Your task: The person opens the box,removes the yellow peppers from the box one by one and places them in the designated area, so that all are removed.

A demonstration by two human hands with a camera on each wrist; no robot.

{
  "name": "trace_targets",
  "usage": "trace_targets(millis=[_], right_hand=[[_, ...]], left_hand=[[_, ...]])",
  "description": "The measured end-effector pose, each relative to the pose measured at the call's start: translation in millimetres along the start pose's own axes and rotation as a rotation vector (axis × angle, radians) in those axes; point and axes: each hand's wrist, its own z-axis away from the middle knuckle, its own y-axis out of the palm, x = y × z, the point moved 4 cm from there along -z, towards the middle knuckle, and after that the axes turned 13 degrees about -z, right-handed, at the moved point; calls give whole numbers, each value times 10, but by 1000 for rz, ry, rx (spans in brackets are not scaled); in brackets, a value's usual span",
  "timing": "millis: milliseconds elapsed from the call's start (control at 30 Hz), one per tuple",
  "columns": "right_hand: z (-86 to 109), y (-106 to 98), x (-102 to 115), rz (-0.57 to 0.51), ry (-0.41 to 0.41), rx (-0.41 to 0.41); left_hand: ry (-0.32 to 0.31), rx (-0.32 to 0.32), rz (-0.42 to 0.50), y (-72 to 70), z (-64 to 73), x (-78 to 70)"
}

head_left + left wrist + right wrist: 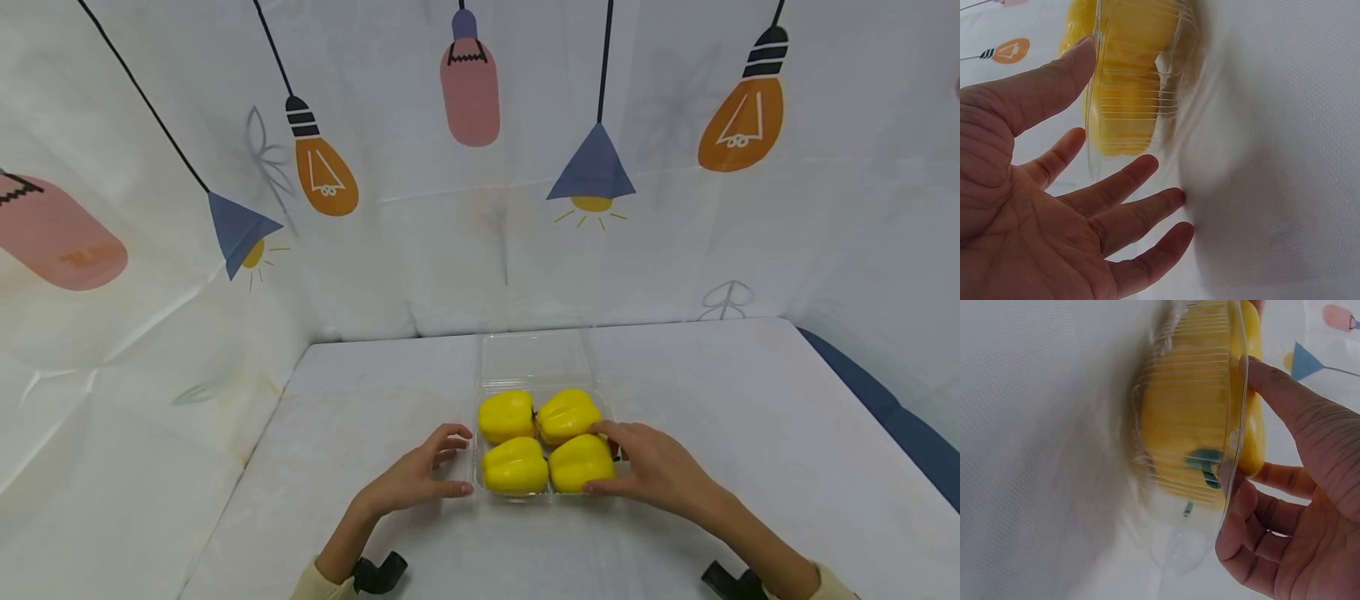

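Several yellow bell peppers (514,467) sit in two rows in a clear plastic clamshell box (536,358). The box's lid lies open toward the back. My right hand (660,468) holds the front right bell pepper (579,465), thumb at its near side and fingers around its far right side. In the right wrist view, a green stem (1204,460) shows through the ribbed box wall, and some fingers curl at the rim. My left hand (416,477) is beside the box's left wall, fingers spread and loosely bent, holding nothing. Its thumb (1060,75) is close to the rim; contact is unclear.
The box stands on a white-covered table (360,400). Behind and to the left hangs a white curtain (420,250) printed with lamps and bulbs. Something dark blue (885,392) shows beyond the table's right edge.
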Motion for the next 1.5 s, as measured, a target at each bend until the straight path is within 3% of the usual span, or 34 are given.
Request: trace_targets(millis=[833, 1100, 1500], right_hand=[[17, -28, 2, -18, -33, 57], [20, -50, 14, -39, -46, 19], [-9, -64, -16, -50, -130, -73]], left_hand=[[-23, 16, -18, -9, 13, 22], [-24, 21, -13, -24, 12, 10], [-22, 22, -35, -29, -15, 29]])
